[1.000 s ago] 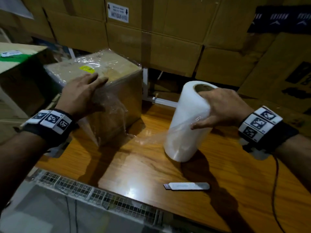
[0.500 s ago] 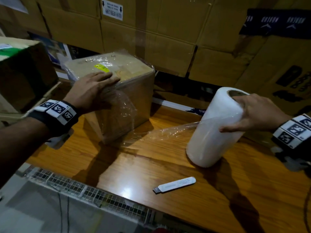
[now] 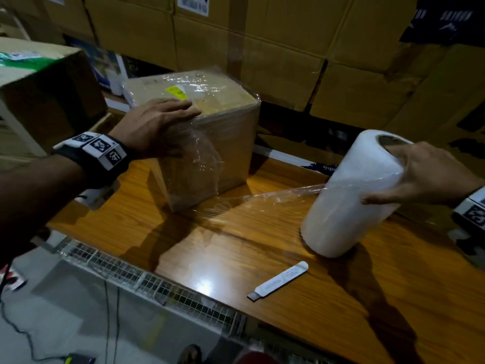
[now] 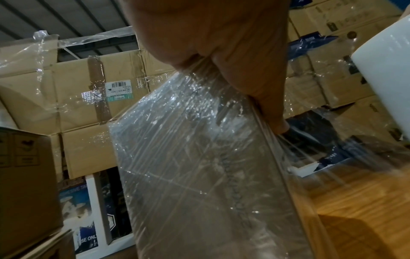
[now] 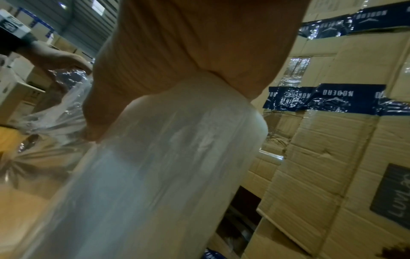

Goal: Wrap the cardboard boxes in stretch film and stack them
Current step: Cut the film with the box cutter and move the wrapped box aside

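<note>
A cardboard box (image 3: 223, 143) wrapped in clear film stands on the wooden table (image 3: 262, 258). My left hand (image 3: 157, 124) lies flat on its near top edge, fingers straight, pressing the film down. In the left wrist view the left hand (image 4: 221, 43) presses on the film-covered box (image 4: 199, 175). My right hand (image 3: 425, 174) grips the top of the white stretch film roll (image 3: 341, 200), which tilts on the table to the box's right. A sheet of film (image 3: 275, 198) spans from the box's lower corner to the roll. The right wrist view shows my right hand (image 5: 188, 43) on the roll (image 5: 155, 166).
A white utility knife (image 3: 278, 281) lies on the table near the front, left of the roll. Large stacked cartons (image 3: 275, 48) wall off the back. Another box (image 3: 44, 90) stands at the left. A wire grid (image 3: 157, 282) runs along the table's front edge.
My right hand has carried the roll to the right, away from the box, drawing out a longer sheet of film. The left hand stays pressed on the box.
</note>
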Available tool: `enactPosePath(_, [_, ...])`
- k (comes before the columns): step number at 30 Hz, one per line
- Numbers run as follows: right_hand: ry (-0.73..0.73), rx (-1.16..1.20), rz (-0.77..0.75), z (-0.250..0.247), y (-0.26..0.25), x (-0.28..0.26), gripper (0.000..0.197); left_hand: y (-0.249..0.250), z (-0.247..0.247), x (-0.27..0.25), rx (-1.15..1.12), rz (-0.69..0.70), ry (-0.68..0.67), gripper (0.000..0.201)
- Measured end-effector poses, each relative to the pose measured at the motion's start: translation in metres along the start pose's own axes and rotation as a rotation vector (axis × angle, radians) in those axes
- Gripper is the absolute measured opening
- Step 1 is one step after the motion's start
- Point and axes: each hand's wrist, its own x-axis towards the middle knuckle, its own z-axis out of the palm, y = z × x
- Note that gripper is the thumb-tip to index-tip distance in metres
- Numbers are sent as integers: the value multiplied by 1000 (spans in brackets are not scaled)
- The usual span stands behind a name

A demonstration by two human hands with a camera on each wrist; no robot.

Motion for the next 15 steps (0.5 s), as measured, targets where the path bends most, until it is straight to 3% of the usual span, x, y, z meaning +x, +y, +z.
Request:
enactPosePath(9, [-16,22,29,-7,-16,-11,62,-20,-12,2,7,60,-35,106])
enactPosePath(15, [39,-69,3,-3,-22,-7,66,-7,-3,1,29,39,-61,111])
